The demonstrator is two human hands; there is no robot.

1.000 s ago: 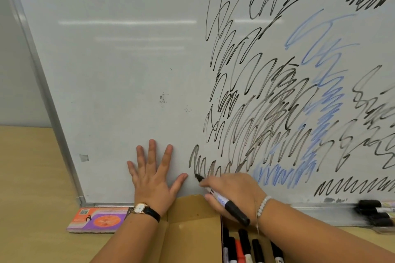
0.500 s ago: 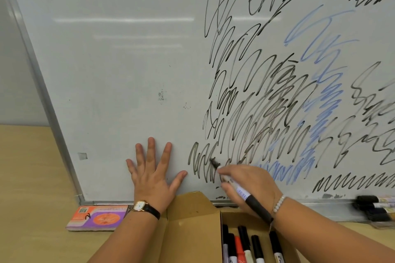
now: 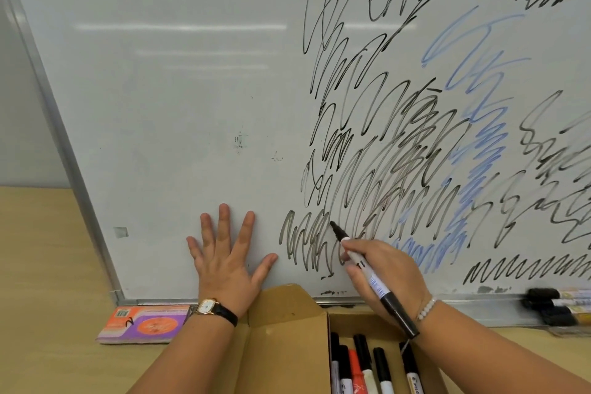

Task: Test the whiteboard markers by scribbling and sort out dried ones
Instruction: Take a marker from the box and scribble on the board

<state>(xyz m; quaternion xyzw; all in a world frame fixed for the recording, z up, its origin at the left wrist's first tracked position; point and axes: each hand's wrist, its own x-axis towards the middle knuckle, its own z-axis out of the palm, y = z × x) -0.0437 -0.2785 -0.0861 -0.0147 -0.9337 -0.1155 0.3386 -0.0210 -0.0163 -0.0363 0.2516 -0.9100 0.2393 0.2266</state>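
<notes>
A large whiteboard (image 3: 179, 112) leans on the wooden table, its right half covered in black and blue scribbles. My right hand (image 3: 385, 272) grips a black whiteboard marker (image 3: 377, 285), its tip touching the board at a fresh grey-black scribble (image 3: 307, 243) near the bottom. My left hand (image 3: 225, 257) presses flat on the board with fingers spread, just left of that scribble. An open cardboard box (image 3: 287, 339) below holds several markers (image 3: 364, 368), black-capped and one red.
An orange and purple eraser pack (image 3: 144, 323) lies at the board's bottom left corner. A few black-capped markers (image 3: 556, 304) lie on the board's tray at the far right. Wooden table surface (image 3: 41, 281) extends to the left.
My right hand has moved the marker tip up and to the right, adding zigzag strokes to the bottom scribble. My left hand has stayed flat on the board.
</notes>
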